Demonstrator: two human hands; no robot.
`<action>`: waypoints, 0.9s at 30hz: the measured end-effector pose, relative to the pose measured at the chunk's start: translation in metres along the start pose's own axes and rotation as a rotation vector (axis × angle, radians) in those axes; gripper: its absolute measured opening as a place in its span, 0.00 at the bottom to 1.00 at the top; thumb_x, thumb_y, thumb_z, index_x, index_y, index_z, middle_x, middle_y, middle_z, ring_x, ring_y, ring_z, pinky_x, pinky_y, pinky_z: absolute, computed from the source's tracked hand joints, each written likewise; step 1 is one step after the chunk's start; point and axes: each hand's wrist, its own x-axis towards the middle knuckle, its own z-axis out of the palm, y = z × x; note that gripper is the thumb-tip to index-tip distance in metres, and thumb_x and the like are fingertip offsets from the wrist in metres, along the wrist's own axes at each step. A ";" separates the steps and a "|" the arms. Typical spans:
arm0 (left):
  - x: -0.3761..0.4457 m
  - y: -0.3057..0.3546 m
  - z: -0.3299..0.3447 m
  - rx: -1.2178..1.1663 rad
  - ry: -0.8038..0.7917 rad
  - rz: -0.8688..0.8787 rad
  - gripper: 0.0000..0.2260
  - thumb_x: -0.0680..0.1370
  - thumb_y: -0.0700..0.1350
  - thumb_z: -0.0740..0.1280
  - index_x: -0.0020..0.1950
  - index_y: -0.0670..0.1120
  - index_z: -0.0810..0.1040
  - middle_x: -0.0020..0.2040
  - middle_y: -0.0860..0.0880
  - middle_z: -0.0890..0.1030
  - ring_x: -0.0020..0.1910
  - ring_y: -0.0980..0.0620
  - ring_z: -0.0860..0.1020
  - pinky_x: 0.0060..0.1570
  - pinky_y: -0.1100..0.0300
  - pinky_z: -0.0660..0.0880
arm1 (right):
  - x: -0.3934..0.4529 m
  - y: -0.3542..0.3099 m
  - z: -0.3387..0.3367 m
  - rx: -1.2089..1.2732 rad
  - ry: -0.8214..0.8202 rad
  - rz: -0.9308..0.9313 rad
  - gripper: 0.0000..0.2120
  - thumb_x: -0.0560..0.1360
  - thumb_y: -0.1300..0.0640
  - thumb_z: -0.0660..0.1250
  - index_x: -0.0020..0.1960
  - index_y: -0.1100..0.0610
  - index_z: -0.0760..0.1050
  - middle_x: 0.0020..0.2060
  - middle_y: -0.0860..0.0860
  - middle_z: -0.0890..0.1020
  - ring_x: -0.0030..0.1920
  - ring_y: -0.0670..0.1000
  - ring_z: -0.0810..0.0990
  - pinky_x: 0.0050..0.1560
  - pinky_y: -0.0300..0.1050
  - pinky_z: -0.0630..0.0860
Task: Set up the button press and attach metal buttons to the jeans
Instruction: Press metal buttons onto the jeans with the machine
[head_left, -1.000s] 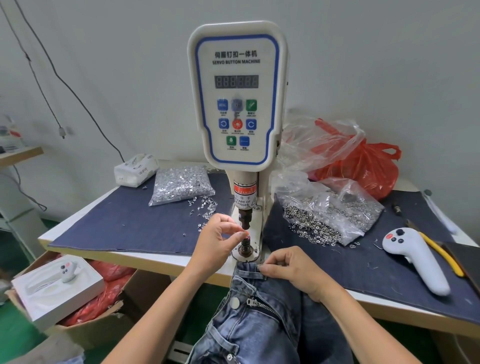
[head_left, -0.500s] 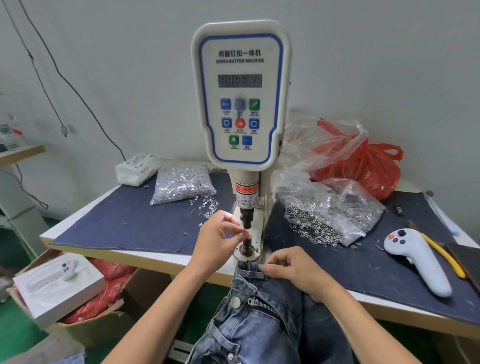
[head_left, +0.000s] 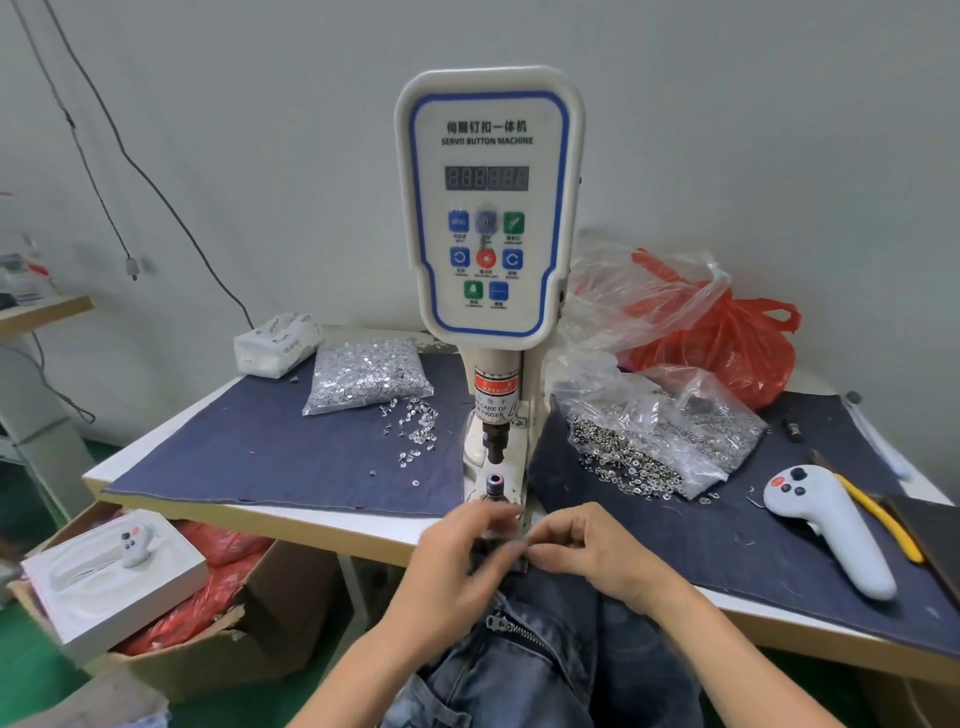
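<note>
Gripping the jeans at the waistband edge, both hands work just below the lower die of the button press. Left hand is blurred; its fingers curl toward the denim and look closed on the cloth, though the exact pinch is hard to read. Right hand has thumb and fingers pinched together on the waistband edge, almost touching the left. Judgement: the two hold the band taut and flat between them so the button spot can be slid over the die, directly beyond the fingertips; the punch stands raised above it, gap clear. Jeans hang from the hands down off the counter edge toward the person, zipper visible below the wrists. Beyond the left hand, a bag of tacks with loose ones spilled beside it; beyond the right, an open bag of button caps, both within reach for feeding. Farther right of the right hand, a white handheld controller. Counter is covered in dark denim cloth; plain pale wall behind, green floor, cardboard box below left.
</note>
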 end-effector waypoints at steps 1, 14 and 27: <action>0.001 0.000 -0.002 -0.015 -0.071 -0.014 0.10 0.73 0.42 0.71 0.54 0.48 0.80 0.48 0.59 0.80 0.49 0.63 0.78 0.49 0.71 0.72 | -0.001 -0.005 0.000 -0.037 -0.017 -0.018 0.09 0.73 0.66 0.70 0.39 0.53 0.81 0.33 0.45 0.81 0.36 0.40 0.75 0.40 0.34 0.70; 0.010 0.006 -0.034 -0.208 -0.573 -0.287 0.10 0.66 0.48 0.71 0.43 0.44 0.78 0.39 0.49 0.75 0.40 0.58 0.74 0.43 0.59 0.71 | -0.014 -0.043 0.013 -0.268 0.078 -0.211 0.01 0.70 0.63 0.73 0.39 0.60 0.83 0.35 0.50 0.85 0.37 0.43 0.80 0.42 0.38 0.75; 0.024 -0.008 -0.046 -0.515 -0.222 -0.526 0.12 0.57 0.44 0.80 0.37 0.47 0.83 0.33 0.48 0.81 0.32 0.53 0.78 0.36 0.62 0.76 | -0.012 -0.028 -0.006 0.138 -0.004 -0.024 0.12 0.74 0.57 0.68 0.32 0.51 0.75 0.29 0.44 0.71 0.33 0.42 0.68 0.36 0.34 0.65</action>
